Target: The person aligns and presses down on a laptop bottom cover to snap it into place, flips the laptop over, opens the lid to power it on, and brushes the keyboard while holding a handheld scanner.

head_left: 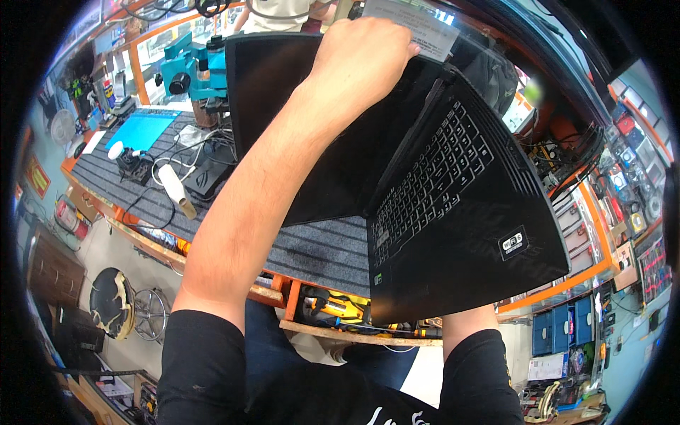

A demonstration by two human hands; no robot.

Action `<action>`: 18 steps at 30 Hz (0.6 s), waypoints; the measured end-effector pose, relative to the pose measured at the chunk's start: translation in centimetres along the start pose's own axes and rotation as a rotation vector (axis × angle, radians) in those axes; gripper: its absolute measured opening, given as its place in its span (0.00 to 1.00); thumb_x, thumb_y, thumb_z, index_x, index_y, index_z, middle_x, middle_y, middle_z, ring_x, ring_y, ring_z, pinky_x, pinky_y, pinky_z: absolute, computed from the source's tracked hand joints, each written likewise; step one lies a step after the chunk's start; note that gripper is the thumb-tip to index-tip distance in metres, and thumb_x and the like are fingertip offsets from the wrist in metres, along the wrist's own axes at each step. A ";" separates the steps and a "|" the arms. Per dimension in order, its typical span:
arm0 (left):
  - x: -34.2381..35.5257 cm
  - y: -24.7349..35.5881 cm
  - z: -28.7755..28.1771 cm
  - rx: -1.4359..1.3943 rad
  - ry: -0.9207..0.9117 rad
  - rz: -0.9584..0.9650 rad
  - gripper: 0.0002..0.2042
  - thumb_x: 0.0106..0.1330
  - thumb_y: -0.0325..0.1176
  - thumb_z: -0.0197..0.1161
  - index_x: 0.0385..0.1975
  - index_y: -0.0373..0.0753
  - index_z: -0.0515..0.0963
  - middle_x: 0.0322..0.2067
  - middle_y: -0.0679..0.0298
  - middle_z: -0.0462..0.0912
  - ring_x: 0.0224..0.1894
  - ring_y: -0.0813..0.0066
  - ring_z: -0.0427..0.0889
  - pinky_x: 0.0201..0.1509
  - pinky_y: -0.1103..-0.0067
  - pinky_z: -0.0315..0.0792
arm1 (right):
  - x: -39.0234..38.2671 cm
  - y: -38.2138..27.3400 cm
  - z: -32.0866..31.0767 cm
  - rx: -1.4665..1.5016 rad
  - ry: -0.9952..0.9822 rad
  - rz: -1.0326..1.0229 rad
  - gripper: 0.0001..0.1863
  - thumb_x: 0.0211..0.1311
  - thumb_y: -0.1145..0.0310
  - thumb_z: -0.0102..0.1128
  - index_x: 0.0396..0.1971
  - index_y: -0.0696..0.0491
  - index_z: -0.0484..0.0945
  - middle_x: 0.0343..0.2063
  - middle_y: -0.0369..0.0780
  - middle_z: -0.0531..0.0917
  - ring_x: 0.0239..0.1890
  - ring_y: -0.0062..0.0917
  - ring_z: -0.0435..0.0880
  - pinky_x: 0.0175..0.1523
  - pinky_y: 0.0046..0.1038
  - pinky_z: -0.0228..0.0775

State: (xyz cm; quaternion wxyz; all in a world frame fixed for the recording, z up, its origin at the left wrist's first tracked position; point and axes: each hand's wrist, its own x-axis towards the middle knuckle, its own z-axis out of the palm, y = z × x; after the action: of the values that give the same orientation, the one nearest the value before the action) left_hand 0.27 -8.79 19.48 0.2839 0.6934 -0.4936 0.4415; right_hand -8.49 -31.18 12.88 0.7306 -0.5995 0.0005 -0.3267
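Note:
A black laptop stands opened and tilted on its side over a striped grey bench mat (316, 256), with its dark screen (340, 173) to the left and its keyboard half (432, 173) to the right. My left hand (361, 60) is closed over the upper edge of the screen half, my forearm crossing in front of the screen. My right forearm (464, 326) rises behind the lower right of the keyboard half, which hides that hand and its fingers. A paper sheet with print (414, 25) is just behind my left hand.
A teal microscope (184, 71), cables, a blue mat (142, 131) and a white tool (173, 184) are on the left bench. An open drawer (333, 308) holds yellow tools. A worn stool (112, 301) stands lower left. A person (273, 18) is behind. Shelves (630, 177) line the right.

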 end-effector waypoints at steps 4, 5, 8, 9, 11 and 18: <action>-0.3 0.3 0.1 0.031 0.048 0.013 0.10 0.65 0.37 0.62 0.27 0.38 0.84 0.30 0.56 0.86 0.36 0.60 0.86 0.40 0.67 0.77 | -0.8 0.8 0.0 0.003 0.020 -0.019 0.26 0.70 0.43 0.46 0.37 0.53 0.76 0.29 0.39 0.79 0.31 0.29 0.79 0.38 0.32 0.75; -0.1 0.3 -0.3 0.012 -0.003 0.000 0.13 0.66 0.39 0.61 0.28 0.36 0.84 0.30 0.53 0.85 0.37 0.59 0.86 0.41 0.66 0.77 | -1.0 0.8 -0.1 0.002 0.028 -0.026 0.26 0.70 0.43 0.46 0.38 0.53 0.76 0.30 0.39 0.78 0.31 0.30 0.79 0.39 0.33 0.75; 0.3 0.2 -1.0 -0.026 -0.050 -0.004 0.16 0.66 0.40 0.58 0.27 0.33 0.83 0.29 0.49 0.85 0.35 0.56 0.85 0.42 0.65 0.77 | -1.3 1.0 -0.1 0.006 0.040 -0.037 0.26 0.70 0.43 0.46 0.38 0.54 0.76 0.31 0.40 0.78 0.32 0.30 0.79 0.40 0.33 0.74; 0.2 0.1 -0.7 -0.025 0.004 0.016 0.15 0.66 0.37 0.57 0.24 0.34 0.83 0.26 0.51 0.84 0.32 0.56 0.85 0.39 0.64 0.77 | -1.4 1.0 0.0 0.006 0.041 -0.039 0.26 0.70 0.43 0.47 0.39 0.54 0.76 0.31 0.40 0.78 0.32 0.30 0.79 0.40 0.33 0.74; 0.0 -0.1 -0.5 -0.023 0.045 0.034 0.14 0.65 0.35 0.57 0.22 0.34 0.82 0.24 0.52 0.84 0.30 0.55 0.85 0.37 0.64 0.77 | -1.6 1.1 0.1 0.005 0.044 -0.048 0.26 0.70 0.42 0.47 0.39 0.54 0.76 0.32 0.40 0.78 0.33 0.30 0.79 0.41 0.33 0.74; 0.1 0.1 -0.3 -0.029 0.012 0.023 0.14 0.66 0.36 0.58 0.24 0.33 0.83 0.26 0.51 0.84 0.32 0.56 0.85 0.38 0.64 0.78 | -2.6 1.6 -0.3 0.007 0.068 -0.077 0.27 0.69 0.42 0.47 0.41 0.54 0.75 0.34 0.41 0.78 0.36 0.31 0.79 0.44 0.34 0.72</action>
State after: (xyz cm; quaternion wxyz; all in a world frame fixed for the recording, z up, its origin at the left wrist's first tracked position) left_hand 0.07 -8.60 19.72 0.2917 0.6810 -0.5060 0.4418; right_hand -9.90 -30.10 10.41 0.7191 -0.5851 0.0011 -0.3749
